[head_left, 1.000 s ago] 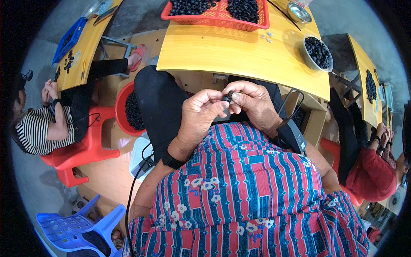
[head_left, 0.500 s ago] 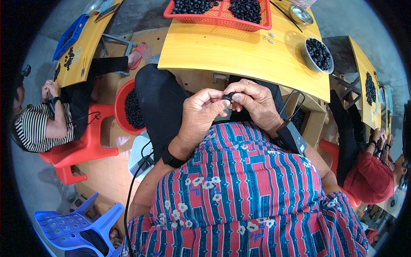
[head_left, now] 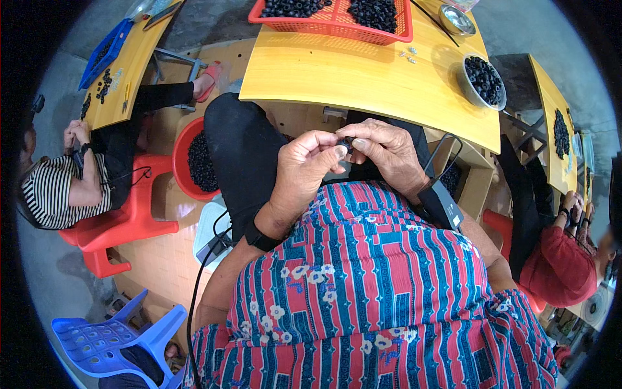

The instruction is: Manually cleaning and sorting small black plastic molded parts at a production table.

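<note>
Above my lap, just short of the table's near edge, my left hand [head_left: 304, 165] and my right hand [head_left: 387, 152] meet at the fingertips. Pinched between both is a small black ring-like part [head_left: 346, 144], mostly covered by the thumbs and forefingers. On the yellow table [head_left: 311, 71] ahead, a red plastic basket [head_left: 330, 27] carries two heaps of similar small black parts. A few tiny shiny metal pieces [head_left: 408, 56] lie near the basket's right corner. Toward the table's right edge, a clear round tub [head_left: 465, 91] is filled with black parts.
A red basin [head_left: 181, 170] of black parts stands on the floor left of my knee. A metal bowl [head_left: 457, 20] sits at the table's far right. A cardboard box [head_left: 478, 185] is under the table. Co-workers sit left [head_left: 87, 185] and right [head_left: 560, 266]. A blue chair [head_left: 97, 343] stands lower left.
My fingers have shifted slightly around the black part, which shows a little differently between the thumbs. The view has tilted a touch; all else stays in place.
</note>
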Available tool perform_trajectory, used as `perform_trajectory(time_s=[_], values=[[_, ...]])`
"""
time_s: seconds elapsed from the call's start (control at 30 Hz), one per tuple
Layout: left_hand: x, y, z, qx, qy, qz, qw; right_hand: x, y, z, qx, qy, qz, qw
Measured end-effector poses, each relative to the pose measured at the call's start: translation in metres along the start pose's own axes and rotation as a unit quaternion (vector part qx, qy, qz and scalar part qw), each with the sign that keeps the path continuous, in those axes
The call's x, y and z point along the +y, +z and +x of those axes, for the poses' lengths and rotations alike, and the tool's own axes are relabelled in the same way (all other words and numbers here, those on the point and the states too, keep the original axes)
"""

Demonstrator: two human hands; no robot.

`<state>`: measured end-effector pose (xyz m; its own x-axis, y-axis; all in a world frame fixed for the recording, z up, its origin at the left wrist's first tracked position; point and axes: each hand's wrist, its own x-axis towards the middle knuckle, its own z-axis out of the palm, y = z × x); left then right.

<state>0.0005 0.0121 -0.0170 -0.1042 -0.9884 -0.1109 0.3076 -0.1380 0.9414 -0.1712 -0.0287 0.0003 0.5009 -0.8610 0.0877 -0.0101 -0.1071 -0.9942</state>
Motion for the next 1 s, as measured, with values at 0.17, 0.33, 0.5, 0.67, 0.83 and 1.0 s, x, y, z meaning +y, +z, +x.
perform_trajectory(time_s=[0.17, 0.33, 0.5, 0.67, 0.83, 1.0], values=[[0.003, 0.0, 0.0, 0.001, -0.005, 0.006, 1.0, 0.003, -0.001, -0.001, 0.001, 0.005, 0.049, 0.999], [0.003, 0.002, 0.0, -0.01, 0.009, 0.003, 1.0, 0.007, -0.003, 0.0, 0.004, 0.024, 0.09, 0.996], [0.002, 0.002, 0.001, -0.01, 0.011, 0.015, 1.0, 0.009, -0.004, 0.002, 0.001, 0.114, 0.199, 0.973], [0.002, 0.002, 0.0, -0.003, 0.015, 0.029, 0.999, 0.006, -0.006, 0.003, -0.035, 0.182, 0.298, 0.936], [-0.002, -0.003, 0.0, -0.017, 0.019, 0.071, 0.997, 0.007, -0.008, 0.005, -0.052, 0.23, 0.361, 0.902], [-0.006, -0.006, 0.004, -0.013, 0.112, 0.139, 0.984, 0.013, -0.014, 0.003, -0.125, 0.251, 0.367, 0.887]])
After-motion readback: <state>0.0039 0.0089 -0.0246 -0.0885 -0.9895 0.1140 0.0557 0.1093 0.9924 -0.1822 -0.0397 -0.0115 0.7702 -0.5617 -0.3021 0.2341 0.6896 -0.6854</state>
